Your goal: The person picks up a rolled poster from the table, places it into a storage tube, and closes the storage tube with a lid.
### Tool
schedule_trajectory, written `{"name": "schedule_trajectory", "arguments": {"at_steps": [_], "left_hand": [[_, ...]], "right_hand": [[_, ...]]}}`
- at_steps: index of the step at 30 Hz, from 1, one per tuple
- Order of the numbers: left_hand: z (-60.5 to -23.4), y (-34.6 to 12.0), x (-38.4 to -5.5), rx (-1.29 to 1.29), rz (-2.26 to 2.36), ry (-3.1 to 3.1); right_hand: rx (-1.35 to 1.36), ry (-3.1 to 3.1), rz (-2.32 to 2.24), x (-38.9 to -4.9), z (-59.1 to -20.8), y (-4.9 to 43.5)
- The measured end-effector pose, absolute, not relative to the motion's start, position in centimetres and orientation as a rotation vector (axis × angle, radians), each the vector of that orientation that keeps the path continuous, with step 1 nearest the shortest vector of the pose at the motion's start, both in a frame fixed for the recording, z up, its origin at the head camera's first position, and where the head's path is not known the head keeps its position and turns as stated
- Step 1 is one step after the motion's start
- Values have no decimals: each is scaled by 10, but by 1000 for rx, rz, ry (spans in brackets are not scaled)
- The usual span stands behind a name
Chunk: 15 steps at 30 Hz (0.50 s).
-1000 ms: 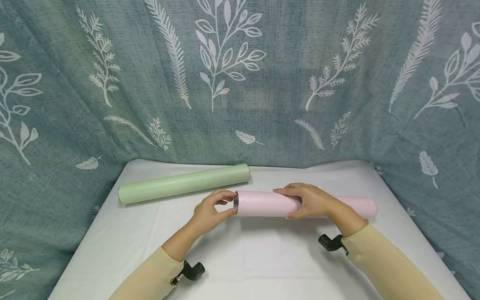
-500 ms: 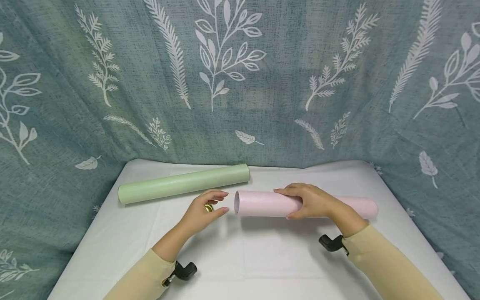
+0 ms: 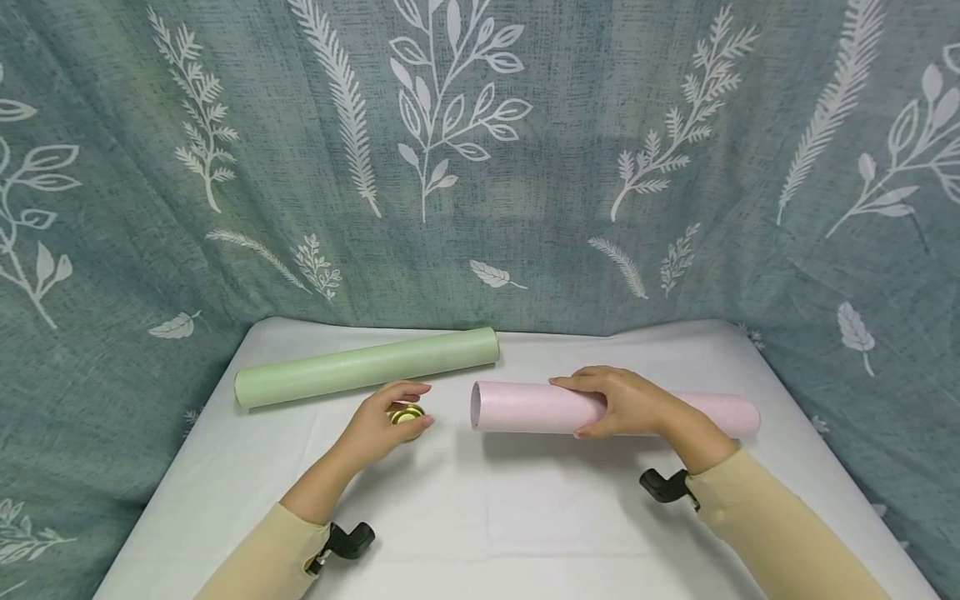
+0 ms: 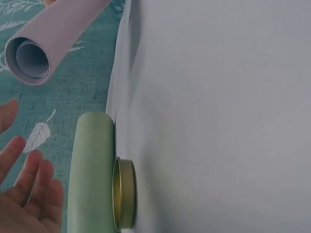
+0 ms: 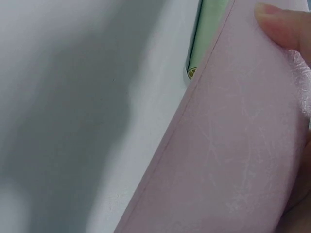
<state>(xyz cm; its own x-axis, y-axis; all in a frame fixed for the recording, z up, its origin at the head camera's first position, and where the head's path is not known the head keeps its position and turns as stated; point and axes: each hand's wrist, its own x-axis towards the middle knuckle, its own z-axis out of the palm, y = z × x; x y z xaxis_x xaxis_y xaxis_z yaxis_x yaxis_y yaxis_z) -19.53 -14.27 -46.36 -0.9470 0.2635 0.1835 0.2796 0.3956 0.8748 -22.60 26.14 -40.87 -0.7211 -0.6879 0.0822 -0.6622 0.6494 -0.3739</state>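
Note:
My right hand (image 3: 622, 402) grips a pink cardboard tube (image 3: 708, 412) around its middle and holds it level above the table. Its left end is uncapped; the left wrist view shows a rolled sheet (image 4: 33, 59) inside the pink tube (image 4: 63, 34). My left hand (image 3: 378, 421) is off to the left of that end, fingers apart and holding nothing. A round gold lid (image 3: 407, 415) shows between its thumb and fingers in the head view. In the left wrist view the gold lid (image 4: 128, 194) sits on the table, apart from the left hand (image 4: 31, 194).
A green tube (image 3: 367, 367) lies at a slant at the back left of the table, with the gold lid in front of it. White cloth covers the table (image 3: 487, 517). A teal leaf-patterned curtain (image 3: 570, 167) surrounds the back and sides.
My left hand has let go of the pink tube's left end and drawn back leftward, bringing the gold lid into sight. My right hand and the pink tube have hardly moved.

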Motion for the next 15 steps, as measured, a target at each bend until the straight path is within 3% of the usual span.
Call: {"name": "schedule_trajectory", "arguments": {"at_steps": [15], "left_hand": [[-477, -163, -204, -420, -1517, -2787]], "right_hand": [[-1155, 2793, -595, -225, -409, 263]]}}
